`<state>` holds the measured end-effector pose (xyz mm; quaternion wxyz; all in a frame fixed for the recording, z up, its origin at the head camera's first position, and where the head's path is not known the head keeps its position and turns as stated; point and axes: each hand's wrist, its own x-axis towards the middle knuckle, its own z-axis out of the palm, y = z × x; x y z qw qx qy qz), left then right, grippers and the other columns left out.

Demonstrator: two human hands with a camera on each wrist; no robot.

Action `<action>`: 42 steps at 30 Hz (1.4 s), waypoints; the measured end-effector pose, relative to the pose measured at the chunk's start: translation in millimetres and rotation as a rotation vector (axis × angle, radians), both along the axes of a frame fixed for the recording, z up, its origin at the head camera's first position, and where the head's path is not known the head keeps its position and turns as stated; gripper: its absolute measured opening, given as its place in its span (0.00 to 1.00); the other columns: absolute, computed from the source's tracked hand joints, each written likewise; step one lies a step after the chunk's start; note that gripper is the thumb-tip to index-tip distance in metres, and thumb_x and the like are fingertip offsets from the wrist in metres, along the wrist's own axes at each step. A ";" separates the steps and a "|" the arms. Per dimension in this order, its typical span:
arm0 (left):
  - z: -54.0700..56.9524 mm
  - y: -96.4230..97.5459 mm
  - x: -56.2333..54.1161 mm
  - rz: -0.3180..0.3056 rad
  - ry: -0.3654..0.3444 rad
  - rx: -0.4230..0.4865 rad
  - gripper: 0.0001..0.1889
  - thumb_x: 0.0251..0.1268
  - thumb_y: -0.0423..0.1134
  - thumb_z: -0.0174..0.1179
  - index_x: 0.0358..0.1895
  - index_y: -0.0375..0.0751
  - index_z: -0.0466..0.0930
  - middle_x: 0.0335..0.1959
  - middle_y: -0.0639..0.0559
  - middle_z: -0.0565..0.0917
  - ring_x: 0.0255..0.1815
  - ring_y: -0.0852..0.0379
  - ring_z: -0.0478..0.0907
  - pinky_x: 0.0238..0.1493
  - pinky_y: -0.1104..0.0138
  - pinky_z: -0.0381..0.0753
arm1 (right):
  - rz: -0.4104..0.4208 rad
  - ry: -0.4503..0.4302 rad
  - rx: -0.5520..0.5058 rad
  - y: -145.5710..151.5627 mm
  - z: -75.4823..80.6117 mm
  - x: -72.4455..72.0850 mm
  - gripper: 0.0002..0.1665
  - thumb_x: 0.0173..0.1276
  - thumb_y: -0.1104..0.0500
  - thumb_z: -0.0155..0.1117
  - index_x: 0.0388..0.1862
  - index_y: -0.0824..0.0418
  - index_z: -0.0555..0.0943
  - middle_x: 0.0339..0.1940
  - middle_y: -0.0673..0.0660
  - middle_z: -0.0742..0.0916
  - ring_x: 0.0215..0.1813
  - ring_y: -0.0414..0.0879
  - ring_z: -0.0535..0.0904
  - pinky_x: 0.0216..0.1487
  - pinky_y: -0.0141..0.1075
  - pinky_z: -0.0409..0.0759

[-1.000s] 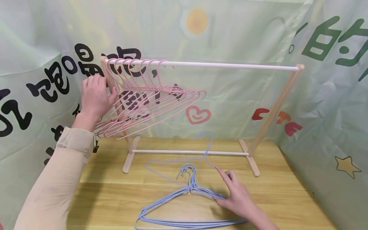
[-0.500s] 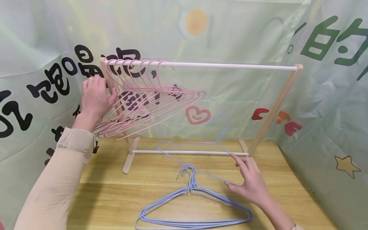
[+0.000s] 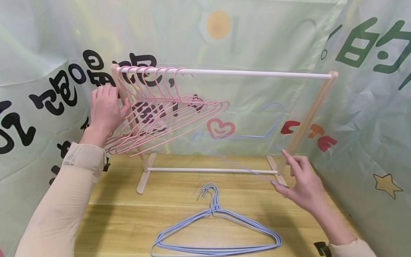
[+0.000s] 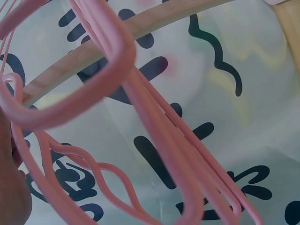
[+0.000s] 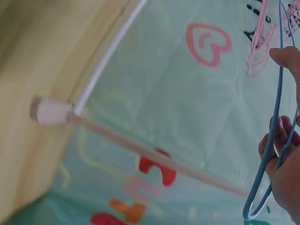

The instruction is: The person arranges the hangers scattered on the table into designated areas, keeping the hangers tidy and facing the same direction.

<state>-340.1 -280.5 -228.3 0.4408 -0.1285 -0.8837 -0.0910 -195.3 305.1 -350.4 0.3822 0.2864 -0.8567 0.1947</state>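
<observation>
Clamping edge of blue hanger (image 5: pixel 277 103), right fingers (image 3: pixel 293 163) clear of pink hangers (image 3: pixel 178 99), left fingers (image 3: pixel 106 93) uncertain

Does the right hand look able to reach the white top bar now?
Likely yes: the right hand holds a blue hanger below the white top bar, which is bare on its right; pink hangers crowd only its left.
</observation>
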 end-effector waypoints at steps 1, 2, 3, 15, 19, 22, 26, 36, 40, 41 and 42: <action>0.2 0.1 0.0 -0.002 0.000 0.000 0.15 0.73 0.42 0.54 0.38 0.29 0.70 0.37 0.35 0.71 0.44 0.33 0.66 0.56 0.43 0.64 | -0.020 -0.001 0.011 4.2 5.2 -0.6 0.56 0.68 0.24 0.54 0.77 0.65 0.69 0.49 0.66 0.76 0.37 0.40 0.66 0.21 0.28 0.61; 0.2 0.1 0.0 -0.003 0.000 0.000 0.15 0.73 0.42 0.54 0.38 0.29 0.70 0.36 0.35 0.71 0.44 0.33 0.66 0.56 0.43 0.64 | -0.040 0.001 0.020 8.6 10.3 -1.4 0.56 0.67 0.24 0.53 0.78 0.65 0.69 0.49 0.66 0.76 0.37 0.40 0.66 0.19 0.28 0.60; 0.3 0.2 0.0 -0.003 -0.001 0.000 0.15 0.73 0.42 0.54 0.38 0.29 0.70 0.36 0.35 0.71 0.44 0.33 0.66 0.56 0.43 0.64 | -0.063 0.008 0.032 13.1 15.4 -2.3 0.57 0.66 0.22 0.52 0.78 0.63 0.69 0.49 0.66 0.76 0.37 0.39 0.66 0.17 0.29 0.59; -0.2 1.0 3.8 0.010 -0.012 -0.005 0.15 0.73 0.42 0.54 0.38 0.30 0.69 0.36 0.35 0.71 0.43 0.33 0.67 0.55 0.43 0.65 | -0.222 0.053 0.086 63.3 69.1 -16.6 0.66 0.60 0.15 0.44 0.78 0.64 0.68 0.49 0.73 0.73 0.39 0.55 0.72 0.17 0.41 0.62; 0.9 1.8 4.1 0.016 -0.018 -0.009 0.15 0.73 0.42 0.54 0.38 0.30 0.69 0.37 0.36 0.71 0.43 0.34 0.67 0.55 0.43 0.65 | -0.253 0.102 0.101 77.9 82.3 -22.7 0.67 0.60 0.14 0.42 0.77 0.66 0.68 0.51 0.77 0.73 0.37 0.58 0.74 0.17 0.44 0.64; 1.7 1.6 3.6 0.017 -0.016 -0.012 0.15 0.73 0.42 0.54 0.38 0.30 0.69 0.37 0.35 0.71 0.44 0.33 0.67 0.55 0.43 0.65 | -0.261 0.106 0.109 86.7 89.4 -26.3 0.68 0.60 0.14 0.41 0.77 0.67 0.68 0.52 0.78 0.73 0.38 0.61 0.73 0.16 0.45 0.64; 1.8 0.7 2.2 0.002 0.000 -0.017 0.15 0.73 0.42 0.54 0.38 0.29 0.69 0.36 0.35 0.71 0.43 0.33 0.67 0.54 0.43 0.65 | -0.283 0.052 0.101 94.2 94.3 -28.6 0.70 0.56 0.12 0.40 0.78 0.65 0.67 0.52 0.77 0.73 0.41 0.65 0.72 0.17 0.45 0.63; 2.6 0.7 3.3 0.006 -0.011 -0.017 0.15 0.73 0.42 0.53 0.38 0.29 0.70 0.37 0.35 0.71 0.45 0.32 0.67 0.55 0.43 0.65 | -0.319 -0.069 0.150 105.7 87.1 -33.6 0.59 0.50 0.49 0.80 0.80 0.59 0.65 0.57 0.75 0.73 0.39 0.65 0.77 0.16 0.45 0.65; 2.9 1.2 4.2 0.012 -0.018 -0.016 0.14 0.73 0.41 0.53 0.38 0.29 0.70 0.37 0.35 0.72 0.45 0.33 0.67 0.55 0.43 0.65 | -0.312 -0.064 0.163 108.2 80.3 -35.5 0.59 0.56 0.34 0.74 0.80 0.59 0.65 0.58 0.75 0.73 0.35 0.65 0.78 0.15 0.45 0.65; 2.7 1.2 4.0 0.010 -0.017 -0.016 0.14 0.73 0.41 0.53 0.38 0.29 0.70 0.37 0.35 0.72 0.44 0.33 0.67 0.55 0.43 0.65 | -0.310 -0.058 0.163 108.3 78.9 -35.8 0.60 0.58 0.26 0.67 0.80 0.59 0.65 0.57 0.75 0.73 0.34 0.65 0.78 0.15 0.45 0.65; 2.6 1.2 3.8 0.009 -0.016 -0.016 0.15 0.73 0.41 0.53 0.38 0.29 0.70 0.37 0.35 0.72 0.44 0.33 0.67 0.55 0.43 0.65 | -0.308 -0.051 0.163 108.4 77.5 -36.0 0.63 0.58 0.19 0.57 0.80 0.59 0.65 0.57 0.75 0.73 0.33 0.65 0.78 0.14 0.45 0.64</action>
